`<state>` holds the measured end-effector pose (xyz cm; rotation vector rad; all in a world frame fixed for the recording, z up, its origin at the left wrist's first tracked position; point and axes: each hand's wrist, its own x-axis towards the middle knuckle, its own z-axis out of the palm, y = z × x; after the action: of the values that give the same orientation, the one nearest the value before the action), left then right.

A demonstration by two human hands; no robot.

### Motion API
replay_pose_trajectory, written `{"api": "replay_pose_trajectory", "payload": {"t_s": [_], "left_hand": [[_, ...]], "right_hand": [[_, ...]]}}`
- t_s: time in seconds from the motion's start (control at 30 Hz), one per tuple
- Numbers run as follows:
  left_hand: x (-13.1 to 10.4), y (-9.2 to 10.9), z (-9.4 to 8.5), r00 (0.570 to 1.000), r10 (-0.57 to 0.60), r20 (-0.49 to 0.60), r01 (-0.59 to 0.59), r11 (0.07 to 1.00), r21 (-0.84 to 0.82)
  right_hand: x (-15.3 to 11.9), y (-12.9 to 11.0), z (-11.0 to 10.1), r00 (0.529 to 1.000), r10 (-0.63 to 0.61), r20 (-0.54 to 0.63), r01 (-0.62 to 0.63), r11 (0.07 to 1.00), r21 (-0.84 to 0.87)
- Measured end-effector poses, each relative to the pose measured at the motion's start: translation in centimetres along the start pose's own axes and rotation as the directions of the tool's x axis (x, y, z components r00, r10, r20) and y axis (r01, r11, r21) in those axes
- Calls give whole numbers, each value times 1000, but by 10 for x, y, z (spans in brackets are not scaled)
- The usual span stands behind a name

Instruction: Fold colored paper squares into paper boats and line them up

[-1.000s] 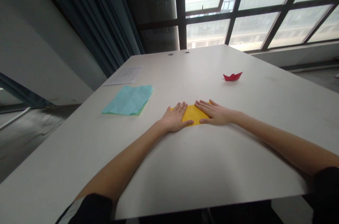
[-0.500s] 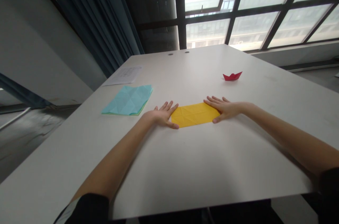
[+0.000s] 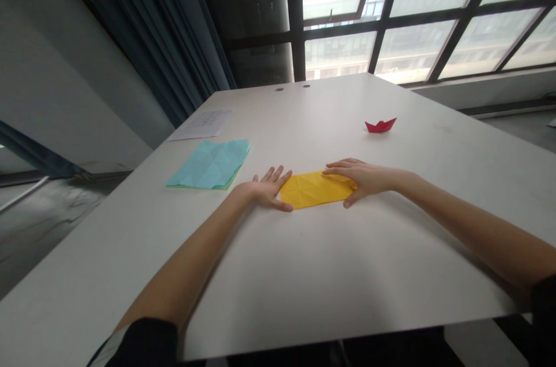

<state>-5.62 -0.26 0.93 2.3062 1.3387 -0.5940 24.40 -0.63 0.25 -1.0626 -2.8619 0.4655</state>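
Note:
A yellow folded paper point(image 3: 310, 189) lies on the white table between my two hands, creases showing on its upper face. Spread fingers of my left hand point(image 3: 270, 187) rest at its left end, the thumb by the lower left corner. My right hand point(image 3: 358, 179) arches over the right end, fingers reaching along the far edge and the thumb at the near edge. Part of the right end is hidden under that hand, and the paper bulges slightly there.
A stack of light blue paper sheets point(image 3: 211, 164) lies to the left, with a printed white sheet point(image 3: 202, 124) behind it. Toward the back right of the table point(image 3: 295, 274) sits a red paper boat point(image 3: 381, 125).
My right hand has shifted left over the yellow paper, and its fingers have drawn closer together and arched. My left hand has stayed in place.

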Motion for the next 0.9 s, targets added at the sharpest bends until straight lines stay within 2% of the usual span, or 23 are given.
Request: {"api": "replay_pose_trajectory", "payload": {"t_s": [0.17, 0.37, 0.7, 0.9], "left_hand": [[1, 0, 0, 1000, 2, -15, -2, 1000, -14], [1, 1, -1, 1000, 4, -14, -4, 1000, -15], [0, 2, 0, 1000, -3, -14, 3, 1000, -11], [1, -5, -5, 999, 41, 9, -41, 998, -51]], "right_hand": [[2, -9, -1, 999, -28, -35, 29, 999, 29], [4, -20, -2, 991, -106, -84, 105, 994, -12], [4, -24, -9, 969, -207, -133, 199, 978, -66], [5, -36, -14, 944, -277, -178, 242, 950, -197]]}}
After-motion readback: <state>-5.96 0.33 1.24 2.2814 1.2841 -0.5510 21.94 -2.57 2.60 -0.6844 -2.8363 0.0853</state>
